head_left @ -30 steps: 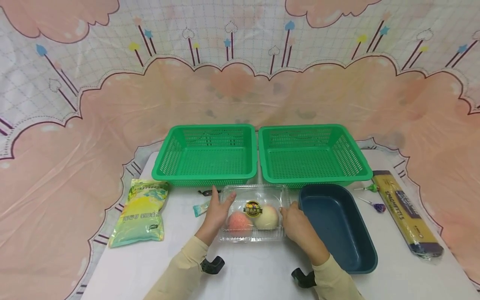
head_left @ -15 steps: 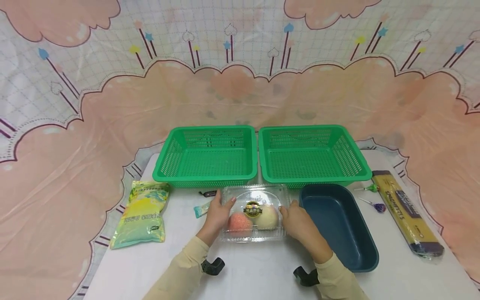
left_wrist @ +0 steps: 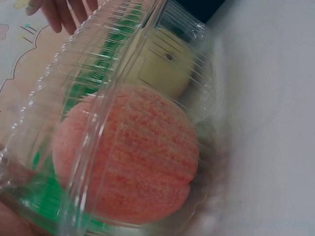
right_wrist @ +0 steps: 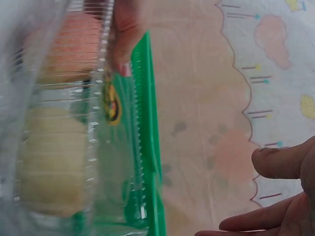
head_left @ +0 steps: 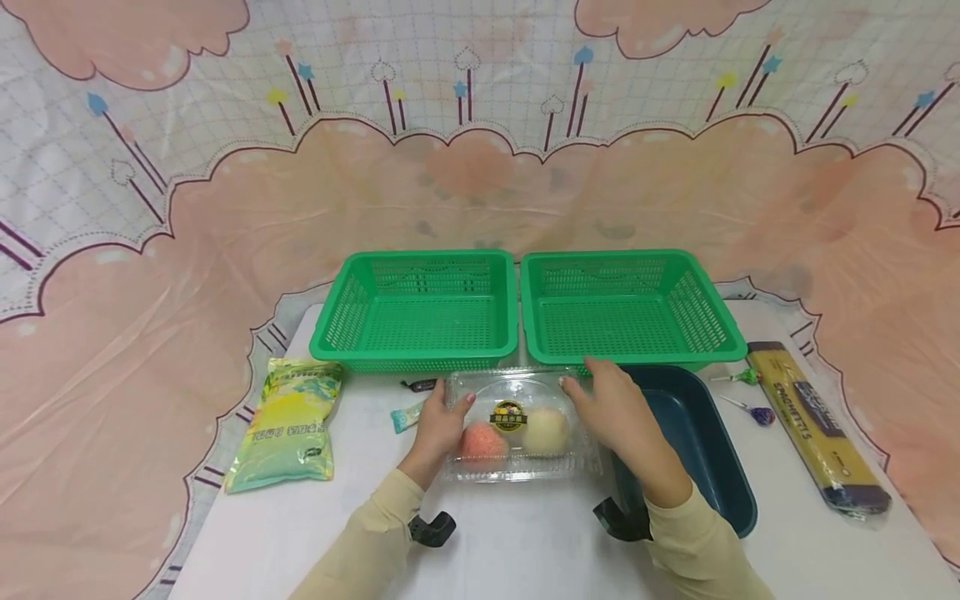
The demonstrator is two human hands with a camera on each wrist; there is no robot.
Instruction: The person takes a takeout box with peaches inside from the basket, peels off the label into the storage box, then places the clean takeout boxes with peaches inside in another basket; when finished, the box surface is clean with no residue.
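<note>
A peach-and-white patterned cloth (head_left: 465, 192) is filling the background, and a white-covered bench (head_left: 525, 550) is spreading below it. Clock directions are running from the clear container in the head view, with 12 pointing away from the person. Two green baskets are sitting side by side at the far edge: the left basket (head_left: 431, 325) is lying at 11 o'clock, the right basket (head_left: 626, 325) at 1 o'clock. A dark blue tub (head_left: 705, 442) is standing at 3 o'clock.

The clear container (head_left: 517, 390) itself is occupying the near middle of the bench; whether its base is touching the surface, I cannot tell. A yellow-green bag (head_left: 288, 425) is lying at 9 o'clock, and a spaghetti pack (head_left: 817, 429) is lying beyond the tub at 3 o'clock.

The hands are working apart. The left hand (head_left: 438, 429) is gripping the container's 9 o'clock end, thumb over the lid. The right hand (head_left: 615, 408) is hovering at 2 o'clock, thumb and fingers spreading, holding nothing.

Inside, a pink-red fruit (head_left: 483, 447) is resting towards 8 o'clock and a pale fruit (head_left: 547, 433) towards 3. Two lollipops (head_left: 761, 415) are lying between tub and spaghetti pack. Smallest, a light-blue candy (head_left: 406, 417) is lying at 9 o'clock and a dark candy (head_left: 420, 385) at 10.
</note>
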